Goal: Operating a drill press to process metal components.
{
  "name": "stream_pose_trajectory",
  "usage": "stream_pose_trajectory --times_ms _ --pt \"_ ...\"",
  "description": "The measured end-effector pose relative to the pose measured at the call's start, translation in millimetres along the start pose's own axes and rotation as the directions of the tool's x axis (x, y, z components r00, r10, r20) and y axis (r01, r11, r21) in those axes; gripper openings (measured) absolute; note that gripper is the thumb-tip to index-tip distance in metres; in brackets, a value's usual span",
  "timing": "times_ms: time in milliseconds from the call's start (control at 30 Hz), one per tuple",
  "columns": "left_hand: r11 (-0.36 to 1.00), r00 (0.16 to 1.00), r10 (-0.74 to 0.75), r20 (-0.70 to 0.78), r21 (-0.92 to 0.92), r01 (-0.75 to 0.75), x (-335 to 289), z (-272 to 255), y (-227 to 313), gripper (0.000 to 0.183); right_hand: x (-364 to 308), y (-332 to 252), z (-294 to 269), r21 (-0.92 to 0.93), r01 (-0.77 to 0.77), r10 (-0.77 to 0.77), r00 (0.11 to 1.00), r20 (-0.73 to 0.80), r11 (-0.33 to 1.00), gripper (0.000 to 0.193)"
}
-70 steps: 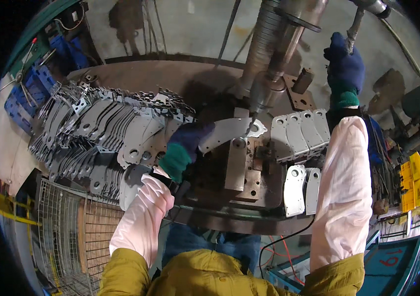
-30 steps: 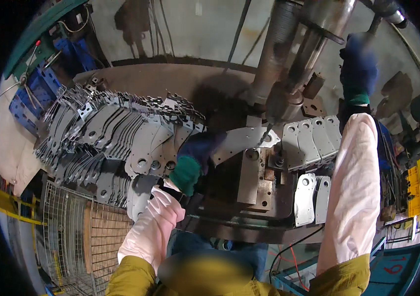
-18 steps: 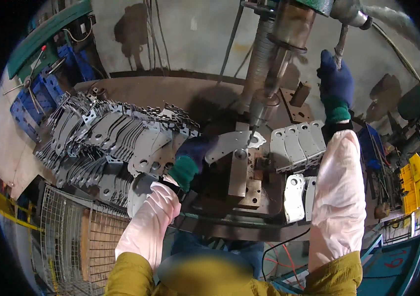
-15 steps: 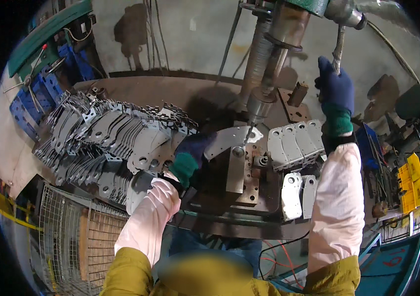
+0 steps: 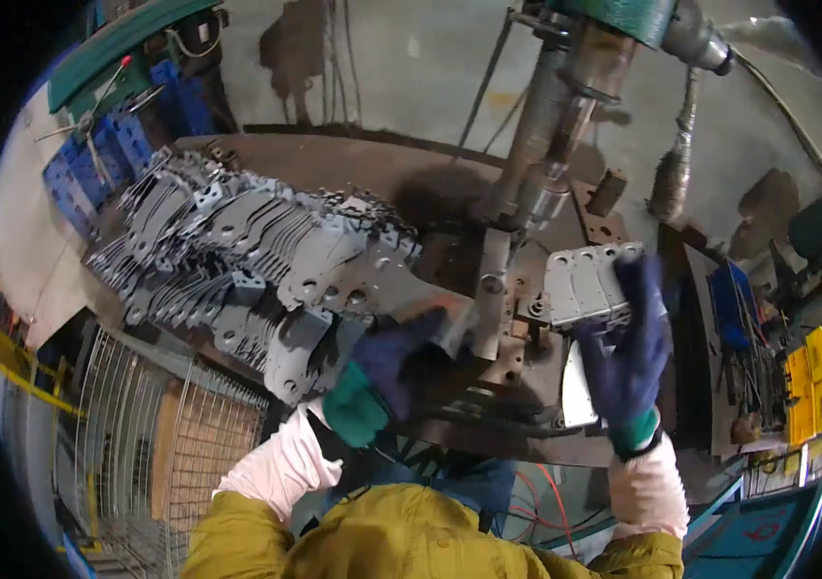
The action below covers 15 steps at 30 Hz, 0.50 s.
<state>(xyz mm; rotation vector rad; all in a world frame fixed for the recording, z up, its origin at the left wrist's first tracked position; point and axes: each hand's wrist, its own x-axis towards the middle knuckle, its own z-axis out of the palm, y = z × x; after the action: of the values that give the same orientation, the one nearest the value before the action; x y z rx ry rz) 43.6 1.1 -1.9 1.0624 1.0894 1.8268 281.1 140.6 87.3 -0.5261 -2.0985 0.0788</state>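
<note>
Head view: left hand (image 5: 393, 359) grips plate (image 5: 409, 301) — right hand (image 5: 626, 349) raised.

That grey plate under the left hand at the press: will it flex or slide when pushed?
The flat metal plate looks like stiff cut sheet, so it probably won't flex. Its smooth flat face would likely slide on the fixture. The gloved left hand may grip it fairly well.

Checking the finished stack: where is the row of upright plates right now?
In the head view, right of the press column, the upright plates stand by the right hand.
</note>
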Motion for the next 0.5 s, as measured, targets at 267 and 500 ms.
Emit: stream_pose_trajectory --times_ms 267,500 --pt "0.95 0.967 0.101 0.234 0.267 -0.163 -28.4 49.8 18.2 0.037 -14.1 -42.6 24.4 0.163 0.026 -0.094 0.902 0.421 0.986 0.086" --pt "0.43 0.936 0.066 0.347 0.836 -0.341 1.2 -21.2 16.2 0.039 -35.8 20.1 38.2 0.237 -0.325 0.149 0.821 0.551 0.916 0.086"
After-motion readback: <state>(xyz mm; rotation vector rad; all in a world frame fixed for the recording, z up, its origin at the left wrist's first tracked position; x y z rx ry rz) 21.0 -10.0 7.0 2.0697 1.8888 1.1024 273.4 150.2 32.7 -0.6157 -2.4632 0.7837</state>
